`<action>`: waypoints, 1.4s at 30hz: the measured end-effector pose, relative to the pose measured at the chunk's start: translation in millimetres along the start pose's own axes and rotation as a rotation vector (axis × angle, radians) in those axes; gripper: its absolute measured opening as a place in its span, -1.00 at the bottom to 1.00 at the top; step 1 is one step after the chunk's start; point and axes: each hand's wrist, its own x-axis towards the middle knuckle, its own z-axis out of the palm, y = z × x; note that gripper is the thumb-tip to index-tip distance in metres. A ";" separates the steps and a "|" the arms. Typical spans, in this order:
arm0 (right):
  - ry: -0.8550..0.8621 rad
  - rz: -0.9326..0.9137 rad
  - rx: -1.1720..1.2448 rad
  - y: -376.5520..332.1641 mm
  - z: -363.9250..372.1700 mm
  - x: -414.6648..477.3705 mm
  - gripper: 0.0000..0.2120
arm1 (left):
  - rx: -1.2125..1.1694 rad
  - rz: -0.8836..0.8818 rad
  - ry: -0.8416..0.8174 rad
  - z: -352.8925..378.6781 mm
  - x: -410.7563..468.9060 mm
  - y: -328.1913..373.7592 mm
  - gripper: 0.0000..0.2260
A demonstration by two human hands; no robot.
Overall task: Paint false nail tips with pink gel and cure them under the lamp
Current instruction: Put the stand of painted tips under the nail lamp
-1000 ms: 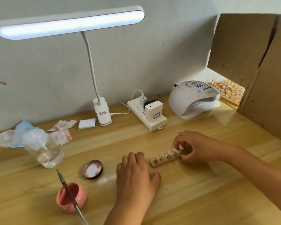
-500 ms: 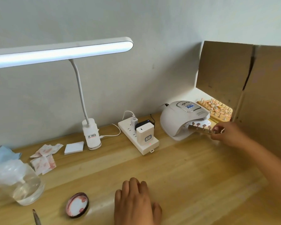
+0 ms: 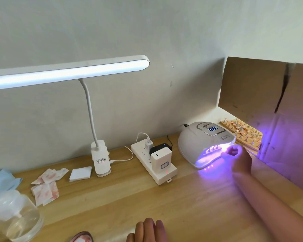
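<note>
The white curing lamp (image 3: 199,138) stands at the back right of the wooden desk (image 3: 164,203), glowing violet from its mouth. A small wooden strip with nail tips on pegs (image 3: 212,148) sits partly inside that mouth. My right hand (image 3: 238,158) is at the lamp's opening with curled fingers at the strip's near end; the glare hides the exact contact. My left hand (image 3: 148,231) rests flat on the desk at the bottom edge, fingers straight. The pink gel jar's lid (image 3: 82,238) shows at the bottom edge.
A wooden rack of more nail tips (image 3: 241,132) lies behind the lamp beside a cardboard panel (image 3: 262,102). A power strip (image 3: 153,161) with plugs, a clip desk light (image 3: 100,159), white pads (image 3: 80,173), torn wrappers (image 3: 45,184) and a glass jar (image 3: 14,217) sit left.
My right hand carried the strip of nail tips from the desk centre into the curing lamp, which now shines violet. The view lifted; the gel pot and brush dropped out of sight.
</note>
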 end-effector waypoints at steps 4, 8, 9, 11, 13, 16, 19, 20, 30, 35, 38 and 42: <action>-0.059 -0.074 -0.104 -2.3 2.5 -6.5 -0.82 | 0.014 0.021 0.050 2.8 1.5 -1.1 -0.80; -0.157 -0.167 -0.244 -6.0 7.2 -14.4 -0.66 | 0.009 0.009 0.080 2.6 1.3 -0.1 -0.76; -0.176 -0.174 -0.270 -7.3 9.0 -16.8 -0.61 | 0.012 0.011 0.085 2.3 1.8 0.4 -0.77; -0.188 -0.177 -0.329 -9.6 12.1 -20.1 -0.52 | 0.036 0.016 0.087 2.0 1.8 0.7 -0.78; -0.184 -0.173 -0.397 -10.8 14.9 -21.2 -0.43 | 0.048 0.013 0.090 1.8 1.2 0.8 -0.76; -0.170 -0.141 -0.469 -12.1 18.6 -19.2 -0.36 | 0.034 0.017 0.083 1.6 -0.3 0.6 -0.76; -0.191 -0.097 -0.469 -14.6 20.4 -14.8 -0.34 | 0.003 0.032 0.032 0.4 0.3 1.9 -0.88; -0.199 -0.084 -0.457 -15.3 20.3 -13.2 -0.36 | -0.005 0.032 0.019 0.3 0.7 2.1 -0.91; -0.206 -0.073 -0.437 -16.3 21.2 1.2 -0.39 | 0.070 0.053 0.082 3.1 -3.7 0.2 -0.75; -0.113 -0.080 -0.345 -12.0 18.3 -6.9 -0.58 | -0.010 0.056 0.018 3.1 -4.3 0.1 -0.90; 0.091 -0.092 -0.155 -4.7 2.9 -18.2 -0.85 | -0.037 0.063 0.050 8.5 -5.9 -1.3 -0.81; 0.276 -0.308 0.241 -21.2 -26.3 -25.0 -0.70 | 0.030 0.082 0.102 8.9 -1.1 -2.2 -0.92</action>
